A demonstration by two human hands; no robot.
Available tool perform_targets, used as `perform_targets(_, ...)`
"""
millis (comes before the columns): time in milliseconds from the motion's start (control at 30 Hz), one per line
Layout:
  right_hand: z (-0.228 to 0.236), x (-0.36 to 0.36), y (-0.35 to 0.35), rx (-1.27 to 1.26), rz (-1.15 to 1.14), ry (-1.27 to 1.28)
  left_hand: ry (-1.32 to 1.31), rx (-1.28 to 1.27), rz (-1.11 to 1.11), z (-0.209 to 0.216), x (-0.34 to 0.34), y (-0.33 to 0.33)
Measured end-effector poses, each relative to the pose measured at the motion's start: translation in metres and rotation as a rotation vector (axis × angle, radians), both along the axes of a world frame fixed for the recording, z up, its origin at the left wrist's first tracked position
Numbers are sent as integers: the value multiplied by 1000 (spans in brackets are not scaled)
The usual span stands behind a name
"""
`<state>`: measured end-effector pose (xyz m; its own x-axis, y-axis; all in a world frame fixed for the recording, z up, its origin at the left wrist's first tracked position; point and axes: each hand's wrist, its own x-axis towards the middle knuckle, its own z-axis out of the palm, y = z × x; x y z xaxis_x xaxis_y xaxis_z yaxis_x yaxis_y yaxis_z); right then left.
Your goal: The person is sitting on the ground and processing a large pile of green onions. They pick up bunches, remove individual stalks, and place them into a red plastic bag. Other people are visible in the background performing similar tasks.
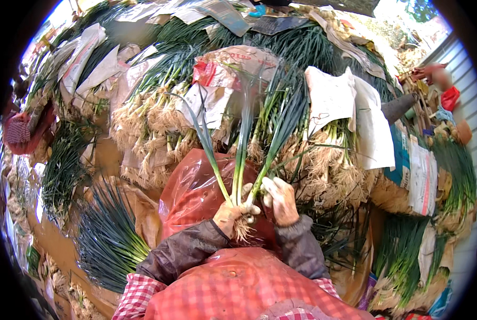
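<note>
A small bunch of green onions [240,173] stands upright in front of my chest, its leaves fanned into separate stalks and its pale roots hanging below. My left hand [232,215], in a glove with whitish fingertips, is closed around the lower white part. Just right of the bunch, my right hand [282,201] has its gloved fingers curled together close to the rightmost stalk. What those fingers pinch, if anything, is too small to make out. Beneath both hands, a red translucent plastic apron [188,184] covers my lap.
Ahead lies a wide heap of green onions [156,109], roots toward me, partly covered by white sacks [332,98]. A trimmed-looking bundle [113,234] rests on the left, and more bundles [401,258] lie on the right. At the far left is another person's checked sleeve [18,130].
</note>
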<state>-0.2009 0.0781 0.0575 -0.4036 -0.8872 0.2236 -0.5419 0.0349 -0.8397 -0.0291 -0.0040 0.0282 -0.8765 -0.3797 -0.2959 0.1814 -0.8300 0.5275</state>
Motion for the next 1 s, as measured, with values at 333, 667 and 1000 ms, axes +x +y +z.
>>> perform_targets(333, -15, 13, -3, -98, -44, -648, -5, 248, -203, 4, 5, 2)
perform_targets(667, -19, 15, 76, -144, -589, -878, 14, 228, -202, 1, 10, -1)
perform_targets(1000, -36, -14, 92, 17, 29, 878, -84, 194, -181, 12, 9, 1)
